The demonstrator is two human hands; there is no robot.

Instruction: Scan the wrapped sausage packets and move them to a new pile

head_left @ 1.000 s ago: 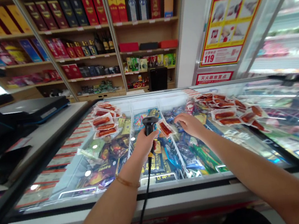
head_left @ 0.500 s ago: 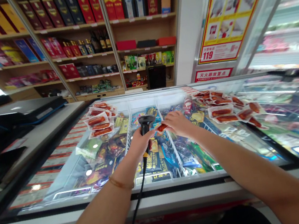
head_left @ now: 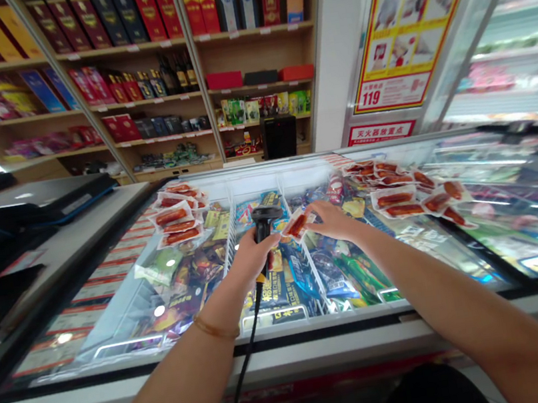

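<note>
My left hand is wrapped round the handle of a black barcode scanner, whose cable hangs down toward me. Between my hands is a clear packet of sausage, tilted, with its reddish-brown contents showing. My right hand pinches its right edge, and my left thumb reaches to its left corner. Similar sausage packets lie in a pile on the glass to the left and in a wider spread to the right.
Beneath my hands is a chest freezer with a glass top, wire dividers and colourful bags inside. A counter with a flat scale-like device stands at left. Shelves of boxes and bottles rise behind, beside a red and yellow poster.
The packet between my hands has turned so its broad face shows; before, my right fingers covered much of it. My right hand has shifted slightly right. The scanner stays in my left hand.
</note>
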